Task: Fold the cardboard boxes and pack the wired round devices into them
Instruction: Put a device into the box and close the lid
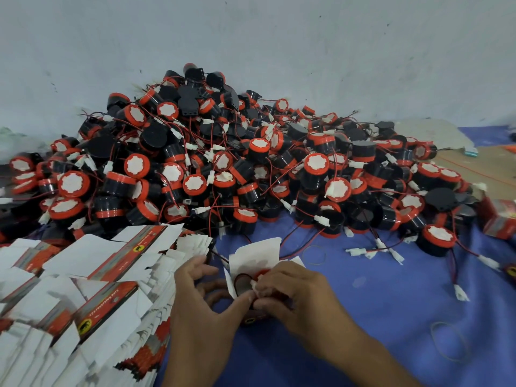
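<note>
A small cardboard box with white inner flaps stands open near the bottom centre. A black and red round device sits in its mouth, with a white connector beside it. My left hand grips the box from the left, thumb at its front. My right hand presses its fingers on the device and its wire at the box opening. A large heap of wired round devices fills the middle. Flat unfolded boxes lie stacked at the lower left.
A blue cloth covers the floor, with loose wires and white connectors on it. A folded red box lies at the right edge. Rubber bands rest on the cloth at the right. A pale wall stands behind the heap.
</note>
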The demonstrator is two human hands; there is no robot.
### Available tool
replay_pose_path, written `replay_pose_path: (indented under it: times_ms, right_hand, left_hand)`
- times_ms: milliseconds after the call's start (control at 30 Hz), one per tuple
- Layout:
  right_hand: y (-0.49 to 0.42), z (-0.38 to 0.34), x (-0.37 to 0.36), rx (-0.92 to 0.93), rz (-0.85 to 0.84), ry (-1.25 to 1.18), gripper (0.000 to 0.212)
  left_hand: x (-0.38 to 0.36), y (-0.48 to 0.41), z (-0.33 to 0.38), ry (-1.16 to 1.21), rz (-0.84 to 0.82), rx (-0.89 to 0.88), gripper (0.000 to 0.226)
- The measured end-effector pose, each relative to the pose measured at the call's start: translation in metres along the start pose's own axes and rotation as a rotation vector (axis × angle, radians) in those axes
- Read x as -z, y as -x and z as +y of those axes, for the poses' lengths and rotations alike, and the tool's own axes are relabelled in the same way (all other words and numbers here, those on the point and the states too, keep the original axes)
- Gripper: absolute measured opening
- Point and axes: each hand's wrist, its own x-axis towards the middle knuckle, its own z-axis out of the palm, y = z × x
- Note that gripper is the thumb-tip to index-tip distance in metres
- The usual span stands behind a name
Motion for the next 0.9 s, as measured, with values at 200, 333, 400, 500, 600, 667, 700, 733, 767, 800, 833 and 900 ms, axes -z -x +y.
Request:
replay_pose_path:
  times_ms: [200,333,400,500,600,667,700,733,767,800,833,900]
  right_hand:
    - [-0.002,-0.004,0.002,0.078,-0.141,0.052,0.014]
    - [0.000,-0.005,0.005,0.147,-0.225,0.139,0.022]
    - [0.001,-0.007,0.002,0.193,-0.253,0.215,0.020]
    - [0.003,-0.008,-0.003,0.177,-0.266,0.265,0.022]
    - [0.006,-0.008,-0.004,0.136,-0.299,0.293,0.024]
    - [0.007,-0.009,-0.002,0.134,-0.304,0.322,0.022]
    - [0.006,-0.010,0.001,0.148,-0.302,0.316,0.020]
    - [0.006,-0.010,0.005,0.169,-0.305,0.279,0.017]
    - [0.005,-0.010,0.010,0.182,-0.310,0.204,0.016]
    - [0.005,-0.009,0.016,0.159,-0.284,0.106,0.016]
    - [0.006,-0.005,0.022,0.099,-0.210,-0.004,0.015]
    - [0.009,0.007,0.028,-0.046,0.067,-0.098,0.018]
  left_hand:
    - [0.003,0.007,0.009,-0.327,-0.092,-0.233,0.040]
    - [0.005,0.007,0.012,-0.418,-0.112,-0.302,0.034]
    - [0.005,0.006,0.012,-0.435,-0.129,-0.309,0.035]
    - [0.005,0.006,0.013,-0.458,-0.139,-0.341,0.036]
    - [0.003,0.005,0.014,-0.479,-0.139,-0.429,0.036]
    - [0.002,0.006,0.014,-0.518,-0.175,-0.485,0.041]
    - [0.002,0.006,0.012,-0.562,-0.202,-0.506,0.043]
    - [0.002,0.006,0.010,-0.611,-0.223,-0.521,0.043]
    - [0.002,0.006,0.009,-0.650,-0.239,-0.522,0.043]
    - [0.002,0.007,0.008,-0.675,-0.249,-0.517,0.043]
    - [0.002,0.007,0.008,-0.691,-0.254,-0.509,0.042]
    - [0.000,0.006,0.009,-0.717,-0.263,-0.498,0.041]
